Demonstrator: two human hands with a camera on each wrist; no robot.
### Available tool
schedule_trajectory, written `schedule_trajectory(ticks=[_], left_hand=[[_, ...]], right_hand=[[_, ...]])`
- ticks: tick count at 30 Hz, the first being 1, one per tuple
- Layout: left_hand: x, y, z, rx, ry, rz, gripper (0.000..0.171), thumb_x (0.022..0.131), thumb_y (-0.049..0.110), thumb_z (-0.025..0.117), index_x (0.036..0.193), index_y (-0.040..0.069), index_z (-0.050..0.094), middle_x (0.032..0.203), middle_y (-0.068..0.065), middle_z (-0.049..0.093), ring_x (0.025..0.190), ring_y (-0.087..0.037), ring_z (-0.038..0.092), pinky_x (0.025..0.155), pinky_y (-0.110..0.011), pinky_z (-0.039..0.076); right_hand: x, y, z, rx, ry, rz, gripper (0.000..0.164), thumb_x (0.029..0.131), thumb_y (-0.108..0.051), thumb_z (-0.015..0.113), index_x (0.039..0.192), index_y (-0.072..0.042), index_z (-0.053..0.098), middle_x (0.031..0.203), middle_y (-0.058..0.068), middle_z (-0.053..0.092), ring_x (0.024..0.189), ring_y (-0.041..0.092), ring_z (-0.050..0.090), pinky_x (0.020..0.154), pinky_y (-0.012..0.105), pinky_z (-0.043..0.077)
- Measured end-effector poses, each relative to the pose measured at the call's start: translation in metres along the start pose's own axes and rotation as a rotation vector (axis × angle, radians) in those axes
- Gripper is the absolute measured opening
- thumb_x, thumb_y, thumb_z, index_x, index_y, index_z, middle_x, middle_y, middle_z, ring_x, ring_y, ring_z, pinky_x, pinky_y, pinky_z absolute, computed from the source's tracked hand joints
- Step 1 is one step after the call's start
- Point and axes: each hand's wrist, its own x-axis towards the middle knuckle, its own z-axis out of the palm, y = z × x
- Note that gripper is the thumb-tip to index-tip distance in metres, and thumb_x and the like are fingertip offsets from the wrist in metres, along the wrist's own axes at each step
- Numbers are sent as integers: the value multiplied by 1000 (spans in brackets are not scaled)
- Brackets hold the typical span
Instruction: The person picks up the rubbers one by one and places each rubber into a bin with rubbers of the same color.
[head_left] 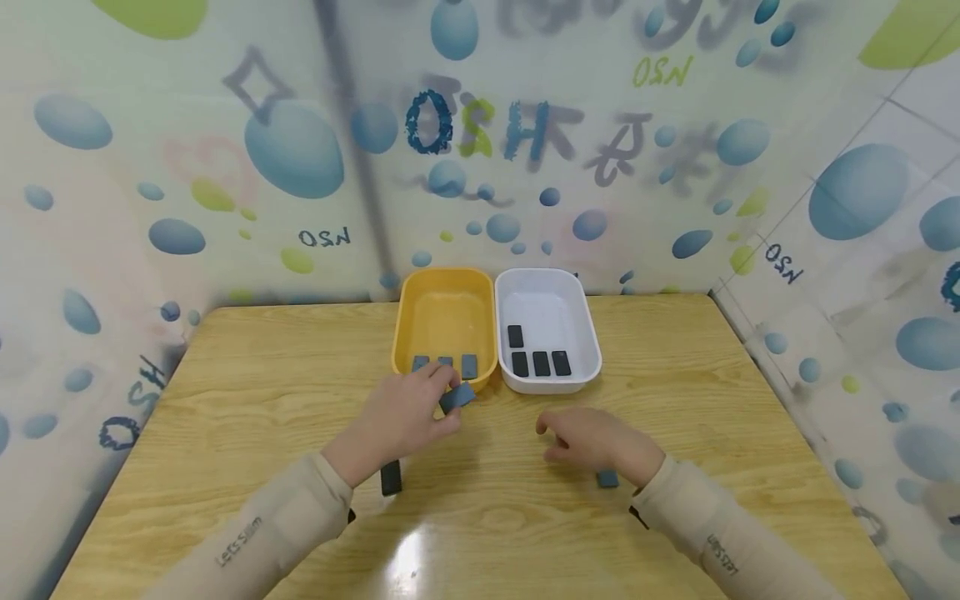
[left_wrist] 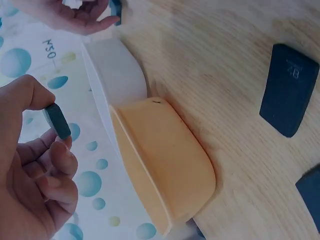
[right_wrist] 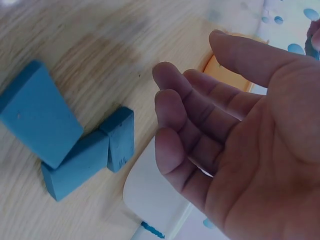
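My left hand (head_left: 405, 417) pinches a blue-grey eraser (head_left: 457, 398) between thumb and fingers, at the front rim of the yellow bin (head_left: 450, 312). In the left wrist view this eraser (left_wrist: 57, 121) shows its narrow edge. My right hand (head_left: 596, 442) is over the table in front of the white bin (head_left: 547, 304). Nothing lies in its loosely bent fingers (right_wrist: 170, 110). Below it in the right wrist view are three blue erasers (right_wrist: 42, 115), one leaning on another; the head view shows just one blue eraser (head_left: 607, 478) past the hand.
Blue erasers (head_left: 469, 367) lie inside the yellow bin's near end, several black erasers (head_left: 541, 363) inside the white bin. A black eraser (head_left: 391, 477) rests on the wooden table (head_left: 495, 533) beside my left wrist. Behind the bins stands a patterned wall (head_left: 480, 208).
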Motion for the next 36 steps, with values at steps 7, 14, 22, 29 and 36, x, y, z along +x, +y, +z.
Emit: schedule_trajectory(ticks=[7, 14, 22, 29, 36], left_hand=[[9, -9, -4, -13, -5, -33, 25, 82, 34, 66, 98, 15, 61, 82, 5, 59, 52, -4, 43, 43, -19, 33], [20, -25, -9, -62, -38, -121, 29, 83, 33, 64, 102, 12, 59, 88, 0, 61, 52, -7, 46, 45, -22, 35], [39, -42, -18, -87, -103, -215, 25, 85, 33, 63, 98, 12, 58, 73, 0, 56, 50, -13, 45, 44, -26, 34], [56, -54, -17, -75, -126, -264, 27, 87, 33, 63, 104, 12, 59, 86, -2, 65, 59, -15, 53, 49, -27, 40], [68, -64, -11, -54, -188, -296, 41, 91, 36, 56, 126, 15, 56, 109, -5, 63, 71, -19, 56, 56, -30, 41]], right_hand=[[2, -8, 2, 3, -14, -14, 30, 94, -29, 64, 120, -15, 60, 73, -8, 54, 66, 8, 49, 66, 29, 43], [1, -20, 2, 6, -2, -75, 29, 93, -25, 64, 118, -12, 61, 70, -8, 54, 66, 6, 49, 68, 28, 45], [5, -33, 7, 6, -35, -103, 30, 94, -28, 64, 120, -14, 60, 74, -8, 56, 66, 5, 50, 67, 27, 46], [9, -41, 10, -37, -33, -144, 31, 94, -29, 64, 120, -14, 61, 74, -9, 56, 67, 4, 50, 70, 27, 47], [11, -50, 12, -16, -78, -138, 31, 94, -29, 64, 121, -16, 60, 73, -10, 54, 66, 5, 49, 67, 25, 45]])
